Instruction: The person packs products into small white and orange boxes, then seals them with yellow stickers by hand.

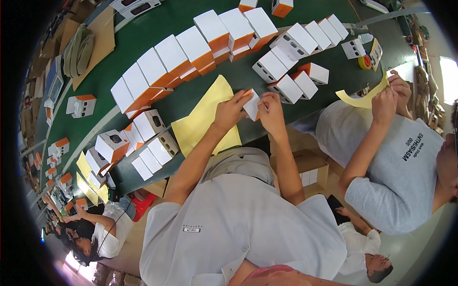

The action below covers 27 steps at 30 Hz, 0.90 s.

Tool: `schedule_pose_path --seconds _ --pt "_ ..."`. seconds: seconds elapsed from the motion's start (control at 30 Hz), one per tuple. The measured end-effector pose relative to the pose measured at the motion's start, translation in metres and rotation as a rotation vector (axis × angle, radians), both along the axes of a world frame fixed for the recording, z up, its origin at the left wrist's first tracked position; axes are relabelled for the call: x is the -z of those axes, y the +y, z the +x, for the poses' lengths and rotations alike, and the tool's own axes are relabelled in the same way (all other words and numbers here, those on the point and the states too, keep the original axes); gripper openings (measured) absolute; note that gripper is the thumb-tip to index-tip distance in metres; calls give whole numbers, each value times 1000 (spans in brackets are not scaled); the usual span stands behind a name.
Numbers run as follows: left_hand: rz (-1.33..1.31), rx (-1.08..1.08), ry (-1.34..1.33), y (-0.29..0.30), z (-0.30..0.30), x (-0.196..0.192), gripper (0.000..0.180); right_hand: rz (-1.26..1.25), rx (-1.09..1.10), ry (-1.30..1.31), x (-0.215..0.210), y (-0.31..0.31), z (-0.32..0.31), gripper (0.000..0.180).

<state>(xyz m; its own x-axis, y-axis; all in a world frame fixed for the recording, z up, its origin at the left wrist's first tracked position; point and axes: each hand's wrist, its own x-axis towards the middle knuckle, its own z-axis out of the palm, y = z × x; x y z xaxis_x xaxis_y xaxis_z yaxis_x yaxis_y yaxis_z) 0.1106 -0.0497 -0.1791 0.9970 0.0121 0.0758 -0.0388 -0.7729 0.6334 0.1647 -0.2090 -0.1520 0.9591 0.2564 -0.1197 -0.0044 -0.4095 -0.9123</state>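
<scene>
A small white and orange box (251, 107) is held up over the table edge in front of me. My left hand (229, 110) is closed on its left side, fingers along the upper edge. At the box's right edge my right hand (271, 112) is closed, thumb and fingertips pinched against it. Whether a label or flap is between those fingertips is too small to tell. Beneath my left hand and forearm lies a yellow sheet (202, 112), creased and partly hidden by the arm.
A curved row of white and orange boxes (172, 53) stands beyond my hands. More boxes (151, 151) sit to the left and others (286, 88) to the right. At right a co-worker (381, 152) holds a curled yellow strip (363, 98). A tape roll (365, 62) lies nearby on the green table.
</scene>
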Motion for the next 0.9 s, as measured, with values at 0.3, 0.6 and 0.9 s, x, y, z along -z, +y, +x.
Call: schedule_pose_path --seconds 0.3,0.6,0.9 --pt "-16 -10 13 -2 -2 2 75 -234 -94 -157 7 4 5 6" --pt "-15 -8 -20 -1 -2 2 74 -162 -150 -89 -1 3 3 5" --pt "-8 -5 98 -1 0 -5 74 -164 -118 -35 6 5 2 6"
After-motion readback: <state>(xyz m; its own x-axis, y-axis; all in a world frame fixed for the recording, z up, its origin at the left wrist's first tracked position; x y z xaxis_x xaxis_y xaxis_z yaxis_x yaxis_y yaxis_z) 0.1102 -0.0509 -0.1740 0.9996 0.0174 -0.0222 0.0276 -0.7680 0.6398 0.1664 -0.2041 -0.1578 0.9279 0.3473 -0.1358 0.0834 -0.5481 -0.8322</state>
